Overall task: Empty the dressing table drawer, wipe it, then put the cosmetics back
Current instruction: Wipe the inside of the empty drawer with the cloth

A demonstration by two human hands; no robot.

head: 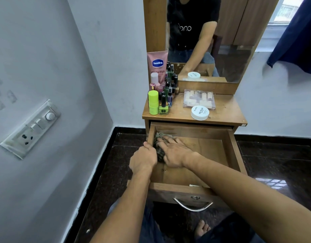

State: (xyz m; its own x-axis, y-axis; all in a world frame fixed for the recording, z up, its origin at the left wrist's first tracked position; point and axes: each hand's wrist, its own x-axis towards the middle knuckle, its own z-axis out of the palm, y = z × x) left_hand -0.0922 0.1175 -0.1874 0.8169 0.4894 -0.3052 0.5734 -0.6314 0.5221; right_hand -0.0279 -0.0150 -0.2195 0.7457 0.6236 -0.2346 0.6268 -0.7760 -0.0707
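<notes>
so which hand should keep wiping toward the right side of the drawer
The right hand. It lies flat on the cloth inside the drawer, with bare drawer floor open to its right. The left hand is gripping the drawer's left wall, so it suits steadying.

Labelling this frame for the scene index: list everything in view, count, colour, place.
drawer: 1, brown wood, pulled open, metal handle in front
cloth: 1, dark mottled, drawer's left rear
dressing table: 1, brown wood, with mirror
Vaseline tube: 1, pink, tabletop rear left
small bottles: many, mixed colours, count unclear, tabletop left
green bottles: 2, lime, front of the cluster
clear case: 1, transparent, tabletop centre
round tub: 1, white, tabletop front
switchboard: 1, white, left wall
curtain: 1, dark blue, upper right
left hand: gripping drawer's left wall
right hand: pressing cloth
</notes>
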